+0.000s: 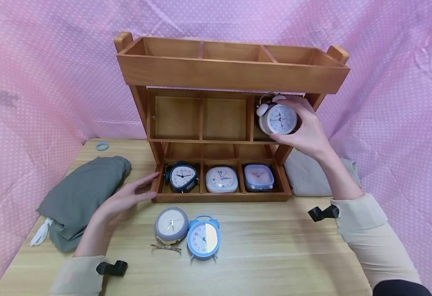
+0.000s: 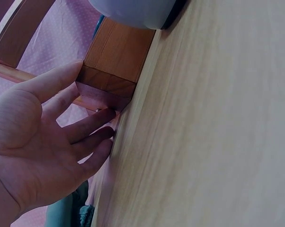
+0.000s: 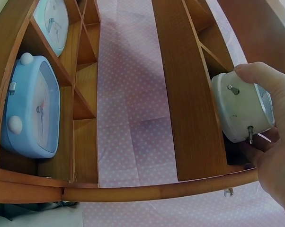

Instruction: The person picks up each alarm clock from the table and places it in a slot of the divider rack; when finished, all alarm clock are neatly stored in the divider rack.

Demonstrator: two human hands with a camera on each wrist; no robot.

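Head view: dark clock [image 1: 182, 176], pale clock [image 1: 221, 179] and lilac-blue clock [image 1: 259, 177], placed in the bottom compartments of the wooden shelf [image 1: 234, 75]. White clock [image 1: 281, 119], at the middle tier's right compartment, clamped between thumb and fingers of the right hand [image 1: 306, 127]. Grey clock [image 1: 171, 224] and sky-blue clock [image 1: 203, 239], unshelved, on the table [image 1: 260, 242].
Left wrist view: left hand [image 2: 43, 137], palm shown, fingers apart, touching the shelf's lower corner.
Right wrist view: white clock's metal feet [image 3: 251, 135], hidden from the head view.
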